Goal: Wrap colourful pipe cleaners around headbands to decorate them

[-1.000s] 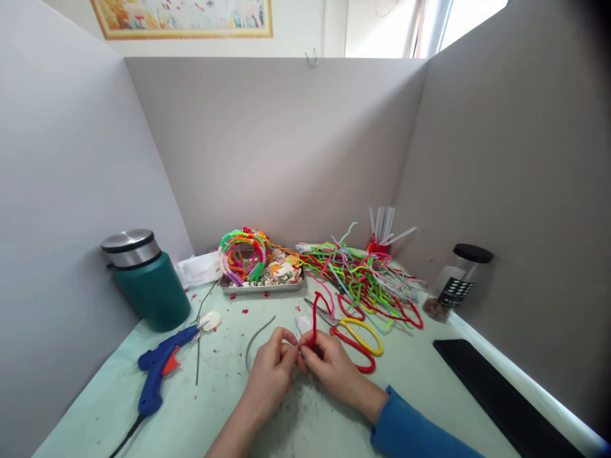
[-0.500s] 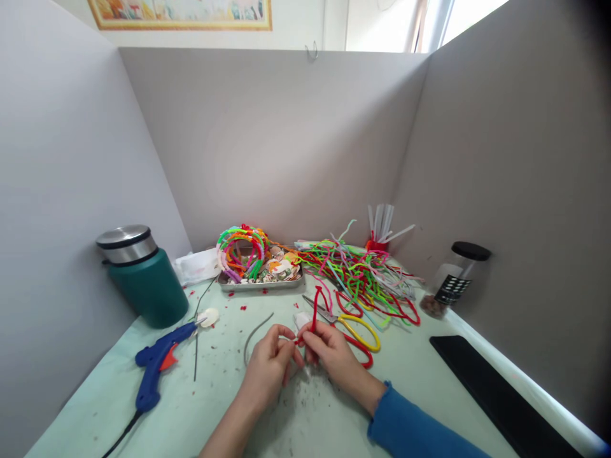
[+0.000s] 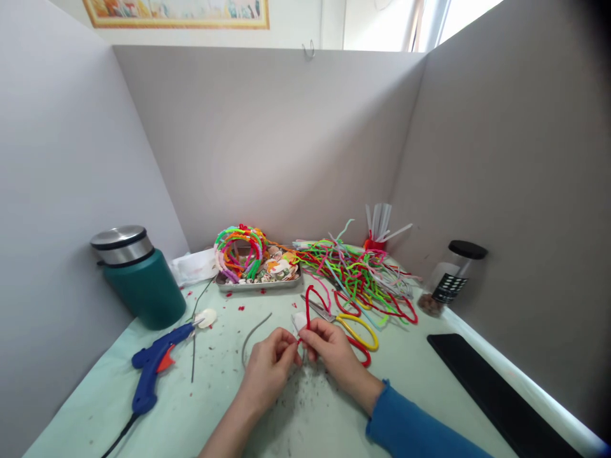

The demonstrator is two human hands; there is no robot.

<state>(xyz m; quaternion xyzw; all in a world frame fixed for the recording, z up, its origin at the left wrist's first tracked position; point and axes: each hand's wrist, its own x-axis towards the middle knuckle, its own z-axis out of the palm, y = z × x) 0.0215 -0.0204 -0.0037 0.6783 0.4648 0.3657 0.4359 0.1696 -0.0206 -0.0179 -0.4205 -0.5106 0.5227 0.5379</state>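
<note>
My left hand (image 3: 270,367) and my right hand (image 3: 329,350) meet low in the middle of the table, fingertips pinched together on the end of a red pipe cleaner (image 3: 309,304). The pipe cleaner rises from the fingers and loops up and to the right. A thin grey headband (image 3: 251,334) lies on the table just left of my left hand; whether my fingers touch its end I cannot tell. Scissors with yellow and red handles (image 3: 356,327) lie just right of my right hand.
A pile of coloured pipe cleaners (image 3: 363,273) lies at the back right. A metal tray (image 3: 258,284) holds wrapped headbands and small pieces. A blue glue gun (image 3: 153,366), a green flask (image 3: 138,280), a glass jar (image 3: 451,280) and a black slab (image 3: 496,394) stand around.
The red pipe cleaner's loop has swung up and a little left. Both hands stay pinched together at the same spot, with the fingers shifting slightly.
</note>
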